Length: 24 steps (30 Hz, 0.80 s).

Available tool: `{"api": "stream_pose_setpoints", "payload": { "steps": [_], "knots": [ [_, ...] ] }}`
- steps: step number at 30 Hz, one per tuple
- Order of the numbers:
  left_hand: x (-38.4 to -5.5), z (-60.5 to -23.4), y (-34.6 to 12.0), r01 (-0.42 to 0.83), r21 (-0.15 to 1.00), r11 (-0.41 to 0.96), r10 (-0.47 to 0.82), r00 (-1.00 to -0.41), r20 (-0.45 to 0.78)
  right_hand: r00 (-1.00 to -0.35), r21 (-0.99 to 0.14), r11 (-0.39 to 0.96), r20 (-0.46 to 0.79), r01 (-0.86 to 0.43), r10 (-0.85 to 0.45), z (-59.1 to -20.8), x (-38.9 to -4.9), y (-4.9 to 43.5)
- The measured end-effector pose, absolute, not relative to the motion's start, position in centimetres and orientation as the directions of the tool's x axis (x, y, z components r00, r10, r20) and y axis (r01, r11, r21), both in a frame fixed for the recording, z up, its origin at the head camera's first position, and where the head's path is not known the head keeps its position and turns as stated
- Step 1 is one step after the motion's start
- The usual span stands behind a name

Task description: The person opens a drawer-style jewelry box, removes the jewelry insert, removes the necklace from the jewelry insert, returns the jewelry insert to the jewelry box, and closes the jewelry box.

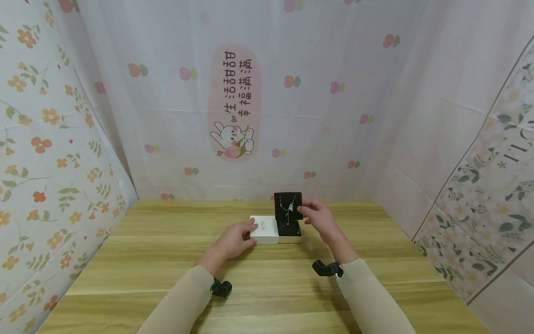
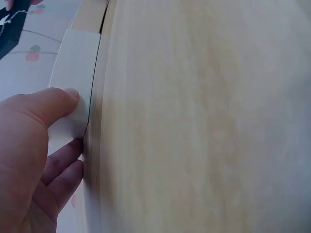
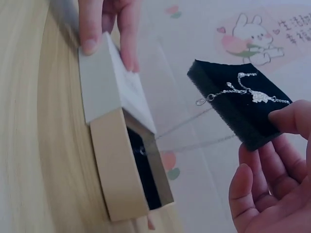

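A black foam pad [image 1: 288, 205] [image 3: 240, 101] with a silver necklace [image 3: 249, 90] pinned on it is held up above the table, pinched at its edge by my right hand [image 1: 319, 218] [image 3: 272, 160]. The chain trails down into an open beige box [image 1: 294, 232] [image 3: 119, 170] with a dark lining. Beside the box lies its white lid [image 1: 264, 229] [image 2: 73, 63] [image 3: 104, 80]. My left hand [image 1: 235, 239] [image 2: 34, 145] grips the lid's near end, thumb on top and fingers along the side.
Everything sits on a wooden table [image 1: 167, 260] enclosed by floral and fruit-print fabric walls [image 1: 54, 139]. A rabbit picture with pink lettering [image 1: 234, 106] hangs on the back wall. Small black wrist cameras [image 1: 327, 269] show at both sleeves.
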<state>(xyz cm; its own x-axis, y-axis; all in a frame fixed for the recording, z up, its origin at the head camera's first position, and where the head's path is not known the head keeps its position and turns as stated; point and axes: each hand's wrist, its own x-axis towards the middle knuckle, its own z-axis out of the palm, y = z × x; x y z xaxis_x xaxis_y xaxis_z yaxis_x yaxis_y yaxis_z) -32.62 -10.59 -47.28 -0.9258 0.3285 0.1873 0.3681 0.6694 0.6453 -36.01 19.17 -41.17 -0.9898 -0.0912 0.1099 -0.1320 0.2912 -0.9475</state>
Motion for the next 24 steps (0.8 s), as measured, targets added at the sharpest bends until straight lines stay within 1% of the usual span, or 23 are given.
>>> {"api": "stream_pose_setpoints", "payload": {
  "steps": [10, 24],
  "knots": [
    [-32.6, -47.3, -10.5, 0.364, 0.65, 0.667, 0.322, -0.928, 0.189, -0.986, -0.958, 0.24, 0.142, -0.159, -0.09, -39.4, -35.3, 18.0],
    [-32.7, -47.5, -10.5, 0.365, 0.65, 0.667, 0.324, -0.927, 0.188, -0.972, -0.968, 0.147, 0.18, -0.202, -0.148, -37.0, -33.5, 16.2]
  ]
}}
